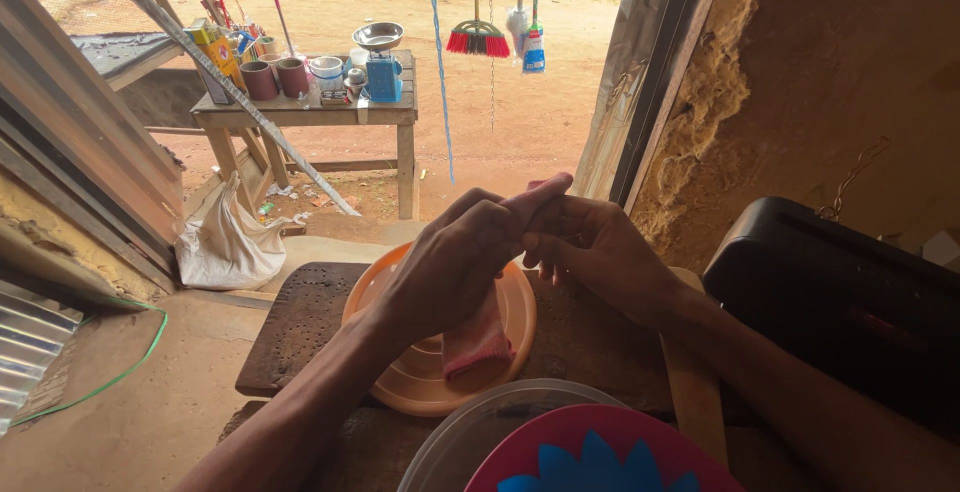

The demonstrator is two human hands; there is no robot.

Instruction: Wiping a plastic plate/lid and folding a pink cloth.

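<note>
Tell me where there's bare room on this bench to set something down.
Free: the dark wooden board left of the orange plate, bare to its edge. Crowded: the plate holds a pink cloth, the left hand and right hand meet above it, a clear bowl sits in front, and a black case fills the right.

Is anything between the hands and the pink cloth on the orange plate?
Nothing visible. The left hand and right hand meet just above the orange plate, and the pink cloth hangs straight below them onto it. Whether either hand has a grip on it is hidden.
</note>
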